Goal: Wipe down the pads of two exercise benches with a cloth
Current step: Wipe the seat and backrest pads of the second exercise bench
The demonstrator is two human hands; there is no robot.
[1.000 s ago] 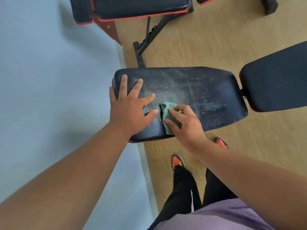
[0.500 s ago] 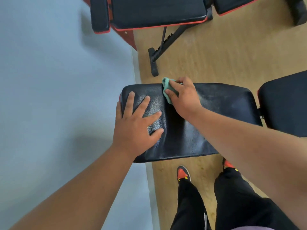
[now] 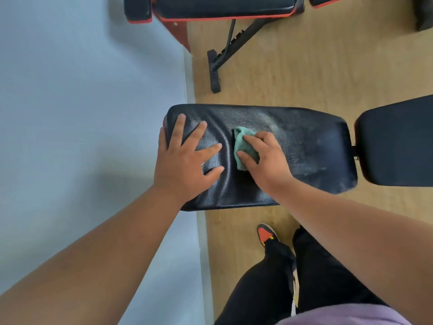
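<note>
Right hand (image 3: pixel 264 160) grips the green cloth (image 3: pixel 243 146) mid-pad on the near bench pad (image 3: pixel 304 141); left hand (image 3: pixel 185 158) rests flat, fingers spread, at its wall end. Dusty haze remains right of the cloth. Adjoining pad (image 3: pixel 396 141) and far bench (image 3: pixel 225 7) likely not yet wiped.

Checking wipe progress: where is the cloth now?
In the head view, the cloth lies mid-pad, pinched by the right hand, just right of the flat left hand.
</note>
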